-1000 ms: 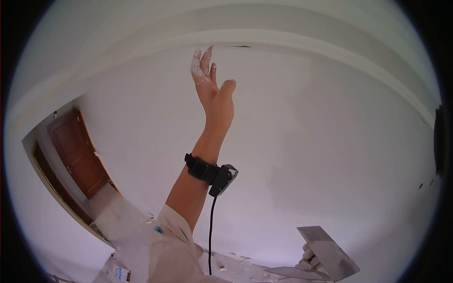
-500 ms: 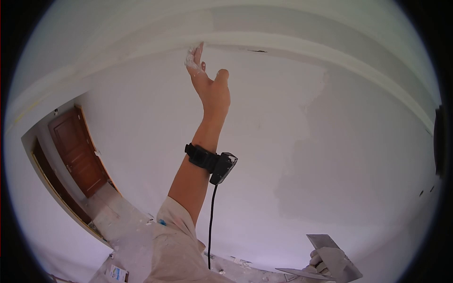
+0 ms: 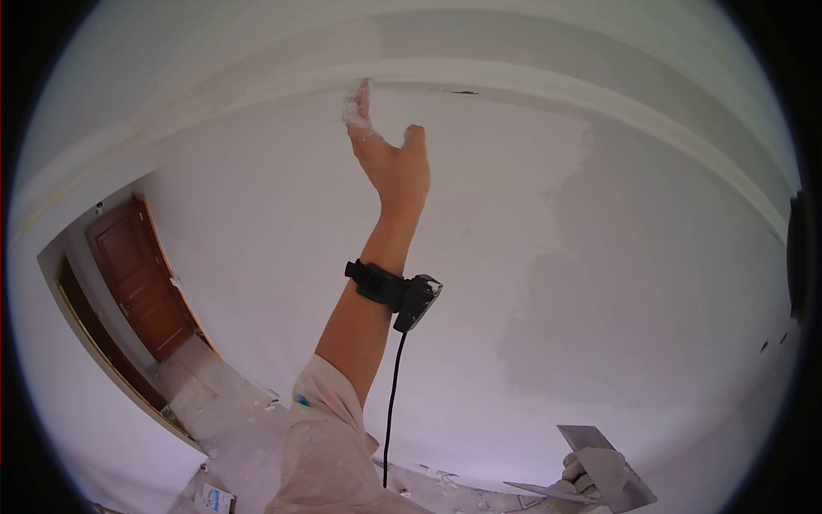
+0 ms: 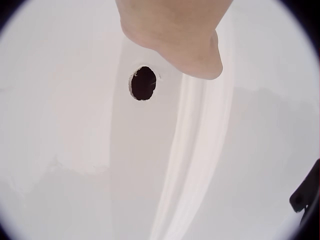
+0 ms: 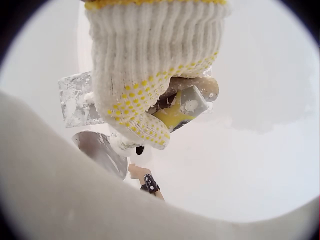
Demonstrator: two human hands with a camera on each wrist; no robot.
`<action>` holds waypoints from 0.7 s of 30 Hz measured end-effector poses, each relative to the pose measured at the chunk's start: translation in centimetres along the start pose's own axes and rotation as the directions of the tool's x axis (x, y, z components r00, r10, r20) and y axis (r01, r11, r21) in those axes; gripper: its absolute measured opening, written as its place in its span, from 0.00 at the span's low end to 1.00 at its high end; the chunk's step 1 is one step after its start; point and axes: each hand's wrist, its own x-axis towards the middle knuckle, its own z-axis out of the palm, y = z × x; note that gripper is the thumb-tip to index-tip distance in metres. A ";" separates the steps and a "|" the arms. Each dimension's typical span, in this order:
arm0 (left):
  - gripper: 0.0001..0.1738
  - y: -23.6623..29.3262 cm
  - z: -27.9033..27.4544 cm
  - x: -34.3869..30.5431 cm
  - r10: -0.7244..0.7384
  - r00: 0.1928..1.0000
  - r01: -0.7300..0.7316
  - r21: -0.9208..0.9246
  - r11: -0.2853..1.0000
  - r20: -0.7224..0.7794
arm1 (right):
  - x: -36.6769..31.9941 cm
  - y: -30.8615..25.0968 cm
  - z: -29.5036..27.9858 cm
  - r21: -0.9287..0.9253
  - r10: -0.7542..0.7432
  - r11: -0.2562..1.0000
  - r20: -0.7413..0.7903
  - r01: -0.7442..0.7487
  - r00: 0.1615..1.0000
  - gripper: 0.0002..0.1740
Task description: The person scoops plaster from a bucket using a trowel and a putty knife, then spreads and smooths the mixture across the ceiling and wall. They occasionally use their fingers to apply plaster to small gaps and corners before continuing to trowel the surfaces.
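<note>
My bare left hand [image 3: 390, 163] is raised at the top of the wall [image 3: 479, 257], with whitish paste on its extended fingers. Its fingertips reach the moulding [image 3: 514, 73]; contact there is hard to tell. In the left wrist view, part of the left hand [image 4: 175, 35] shows beside a dark hole [image 4: 142, 83], its fingers hidden. Low on the right, my gloved right hand [image 3: 579, 473] grips a trowel [image 3: 612, 475] and a second thin-bladed tool [image 3: 544, 491]. The right wrist view shows the glove [image 5: 150, 75] curled round handles, near the smeared trowel blade [image 5: 75, 102] and a rounded blade [image 5: 102, 152].
A brown door [image 3: 141, 274] stands beyond an opening at the left. Below lies a stained floor [image 3: 240, 437] with a printed packet [image 3: 216, 499]. A black cable [image 3: 394, 403] hangs from the left wrist camera. A dark object [image 3: 798, 257] is at the right edge.
The left hand rose and moved left, then shifted back to the right, its fingers staying near the moulding. The gloved hand and its tools sit slightly lower and further right than a second ago.
</note>
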 end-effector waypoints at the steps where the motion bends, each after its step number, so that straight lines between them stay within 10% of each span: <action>1: 0.45 0.1 0.1 0.1 0.000 1.000 0.000 0.000 1.000 0.000 | -0.1 -0.2 0.1 -0.071 -0.019 0.997 0.011 0.020 1.000 0.13; 9: 0.45 1.9 1.8 0.0 0.057 0.998 -0.055 0.296 0.954 0.002 | -0.4 -1.7 0.0 -0.591 -0.146 0.781 0.140 0.201 0.979 0.11; 18: 0.41 -0.2 -0.2 -0.7 0.152 0.988 -0.138 0.374 0.917 -0.008 | 1.5 0.8 0.1 -0.897 -0.192 0.234 0.336 0.376 0.922 0.12; 19: 0.41 -0.5 -0.5 -0.5 0.024 0.999 -0.013 0.430 0.903 -0.021 | 1.2 1.8 0.3 -0.897 -0.191 0.236 0.335 0.375 0.922 0.12; 20: 0.38 -0.5 -0.6 -0.1 0.012 1.000 -0.010 0.459 0.888 -0.002 | 1.0 2.4 0.5 -0.593 -0.153 0.758 0.241 0.270 0.959 0.11; 21: 0.38 -0.4 -0.6 0.0 0.012 1.000 -0.010 0.459 0.888 -0.002 | 0.9 2.8 0.8 -0.062 -0.063 0.995 0.185 0.075 0.981 0.10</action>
